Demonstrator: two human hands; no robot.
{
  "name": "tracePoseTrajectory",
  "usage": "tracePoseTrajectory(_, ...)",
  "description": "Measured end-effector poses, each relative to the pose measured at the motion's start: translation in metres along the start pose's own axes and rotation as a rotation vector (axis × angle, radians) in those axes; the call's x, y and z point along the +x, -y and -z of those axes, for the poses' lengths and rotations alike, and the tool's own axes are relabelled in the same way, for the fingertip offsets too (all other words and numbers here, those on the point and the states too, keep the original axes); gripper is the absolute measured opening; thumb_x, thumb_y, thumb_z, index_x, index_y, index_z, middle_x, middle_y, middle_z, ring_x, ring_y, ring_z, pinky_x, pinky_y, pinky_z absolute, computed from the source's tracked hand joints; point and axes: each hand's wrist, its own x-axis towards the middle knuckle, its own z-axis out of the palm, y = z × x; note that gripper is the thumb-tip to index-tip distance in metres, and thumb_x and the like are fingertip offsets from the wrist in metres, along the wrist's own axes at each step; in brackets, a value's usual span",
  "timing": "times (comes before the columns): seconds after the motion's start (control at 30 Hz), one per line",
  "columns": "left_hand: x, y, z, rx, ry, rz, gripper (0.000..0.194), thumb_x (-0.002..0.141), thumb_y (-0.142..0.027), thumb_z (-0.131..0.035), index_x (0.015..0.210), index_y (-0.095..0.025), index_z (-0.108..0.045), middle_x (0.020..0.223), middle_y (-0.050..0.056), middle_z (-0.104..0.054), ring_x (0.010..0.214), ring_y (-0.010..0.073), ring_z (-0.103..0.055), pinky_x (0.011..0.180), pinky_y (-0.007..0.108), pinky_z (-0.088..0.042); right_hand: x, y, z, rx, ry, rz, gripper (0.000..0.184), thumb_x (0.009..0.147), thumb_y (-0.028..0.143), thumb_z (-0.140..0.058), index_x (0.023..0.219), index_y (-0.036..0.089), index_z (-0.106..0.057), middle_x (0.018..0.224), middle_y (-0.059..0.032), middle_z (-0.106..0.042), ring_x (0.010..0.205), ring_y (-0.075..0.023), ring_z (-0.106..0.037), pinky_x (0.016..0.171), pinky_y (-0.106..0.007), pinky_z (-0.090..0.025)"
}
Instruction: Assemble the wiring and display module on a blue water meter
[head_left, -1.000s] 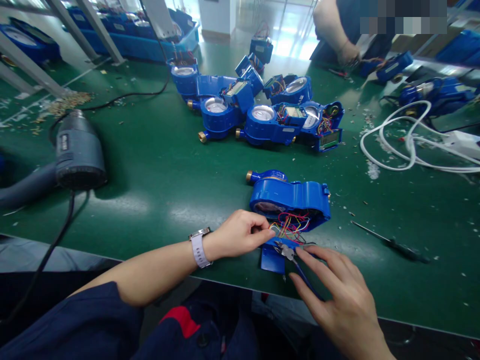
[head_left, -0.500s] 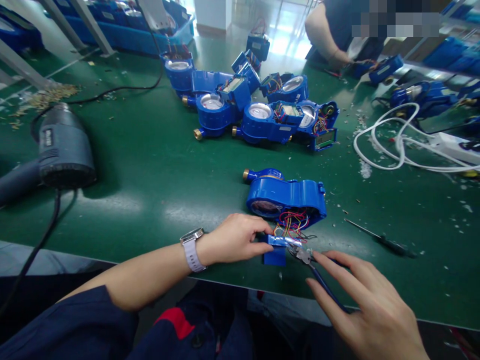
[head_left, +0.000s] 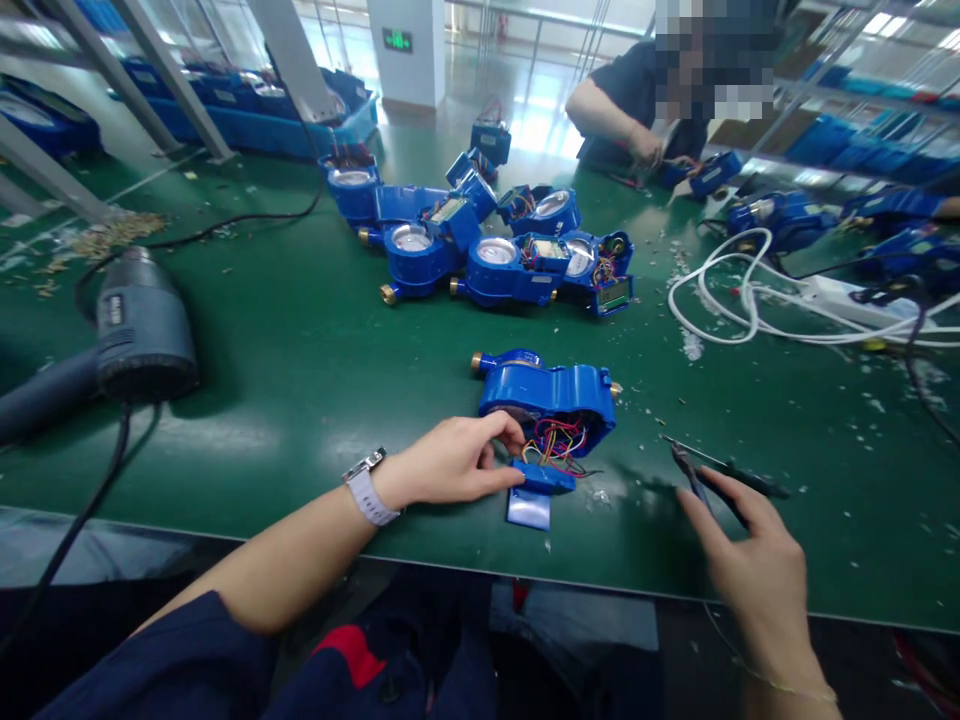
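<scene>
A blue water meter [head_left: 551, 390] lies on its side on the green table, its open housing facing me. Coloured wires [head_left: 556, 438] run out of it to a small blue module [head_left: 544, 477] with a lidlike flap [head_left: 529, 508] on its near side. My left hand [head_left: 457, 462] pinches the left end of that module between thumb and fingers. Off to the right, my right hand [head_left: 750, 540] has its fingers around the handles of cutting pliers [head_left: 694, 475]. The pliers' jaws are beside a thin screwdriver [head_left: 739, 470] lying on the table.
A grey heat gun [head_left: 146, 330] stands at the left with its cable. Several blue meters [head_left: 487, 265] are grouped farther back. A white cable [head_left: 705, 310] lies coiled at the right. Across the table, another person's hand [head_left: 646, 145] works at a blue meter.
My right hand has carried the pliers away from the module to the right, near the screwdriver. The module has tipped over in my left hand's grip. The whole view has shifted.
</scene>
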Motion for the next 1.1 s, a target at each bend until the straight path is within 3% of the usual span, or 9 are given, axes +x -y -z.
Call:
tracePoseTrajectory(0.07, -0.001, 0.002, 0.001, -0.008, -0.111, -0.004, 0.015, 0.086, -0.030, -0.059, 0.089, -0.015, -0.062, 0.076, 0.000, -0.066, 0.058, 0.0092, -0.055, 0.057, 0.022, -0.039, 0.001, -0.014, -0.012, -0.011, 0.016, 0.020, 0.059, 0.086, 0.067, -0.052, 0.107, 0.013, -0.067, 0.106, -0.0145, -0.067, 0.097, -0.0306, -0.063, 0.086, -0.046, -0.049)
tracePoseTrajectory(0.2, -0.002, 0.010, 0.000, 0.067, -0.315, 0.029, 0.035, 0.089, -0.036, -0.052, 0.064, -0.014, -0.061, 0.057, -0.001, -0.058, 0.052, 0.0092, -0.047, 0.054, 0.022, -0.034, 0.005, -0.028, -0.036, -0.013, 0.012, 0.056, 0.065, 0.084, 0.073, -0.047, 0.104, 0.015, -0.068, 0.104, -0.0140, -0.067, 0.097, -0.0315, -0.061, 0.086, -0.049, -0.046)
tracePoseTrajectory(0.27, -0.003, 0.012, -0.003, 0.077, -0.325, 0.038, 0.038, 0.090, -0.038, -0.050, 0.063, -0.014, -0.062, 0.055, -0.001, -0.057, 0.052, 0.0093, -0.046, 0.055, 0.022, -0.034, 0.007, -0.030, -0.044, -0.011, 0.006, 0.068, 0.065, 0.084, 0.074, -0.044, 0.105, 0.016, -0.068, 0.104, -0.0135, -0.067, 0.099, -0.0319, -0.060, 0.087, -0.049, -0.045)
tracePoseTrajectory(0.43, 0.001, 0.009, -0.023, 0.020, -0.185, 0.142, 0.029, 0.083, -0.040, -0.061, 0.092, -0.014, -0.069, 0.059, -0.004, -0.056, 0.050, 0.0092, -0.044, 0.051, 0.021, -0.031, 0.008, -0.030, -0.054, -0.010, 0.012, 0.082, 0.058, 0.087, 0.067, -0.046, 0.107, 0.017, -0.066, 0.110, -0.0125, -0.065, 0.105, -0.0307, -0.057, 0.090, -0.049, -0.042)
tracePoseTrajectory(0.6, 0.014, 0.008, -0.041, 0.001, -0.232, 0.134, 0.036, 0.086, -0.043, -0.055, 0.067, -0.013, -0.061, 0.054, -0.005, -0.045, 0.051, 0.0086, -0.038, 0.051, 0.022, -0.027, 0.007, -0.034, -0.056, -0.011, 0.012, 0.089, 0.051, 0.091, 0.061, -0.049, 0.109, 0.017, -0.066, 0.111, -0.0106, -0.065, 0.105, -0.0282, -0.057, 0.091, -0.048, -0.042)
tracePoseTrajectory(0.83, 0.016, 0.008, -0.052, 0.008, -0.303, 0.089, 0.041, 0.087, -0.047, -0.052, 0.062, -0.014, -0.055, 0.057, -0.004, -0.043, 0.056, 0.0099, -0.037, 0.055, 0.023, -0.027, 0.006, -0.036, -0.062, 0.052, -0.063, 0.104, 0.040, 0.093, 0.050, -0.058, 0.110, 0.015, -0.063, 0.112, -0.0087, -0.063, 0.108, -0.0251, -0.057, 0.095, -0.048, -0.044)
tracePoseTrajectory(0.97, 0.012, 0.011, -0.052, -0.016, -0.310, 0.073, 0.042, 0.089, -0.049, -0.049, 0.065, -0.015, -0.057, 0.059, -0.002, -0.047, 0.058, 0.0114, -0.039, 0.055, 0.023, -0.028, 0.012, -0.059, -0.050, 0.066, -0.227, 0.079, 0.040, 0.096, 0.050, -0.053, 0.113, 0.014, -0.061, 0.112, -0.0094, -0.063, 0.106, -0.0236, -0.060, 0.091, -0.045, -0.049)
tracePoseTrajectory(1.1, 0.009, 0.015, -0.045, -0.138, -0.225, 0.092, 0.036, 0.087, -0.049, -0.052, 0.080, -0.014, -0.062, 0.071, 0.001, -0.056, 0.065, 0.0136, -0.047, 0.061, 0.024, -0.036, 0.032, -0.119, 0.002, -0.011, -0.456, -0.041, 0.044, 0.095, 0.053, -0.052, 0.115, 0.014, -0.059, 0.109, -0.0098, -0.062, 0.097, -0.0231, -0.061, 0.084, -0.043, -0.051)
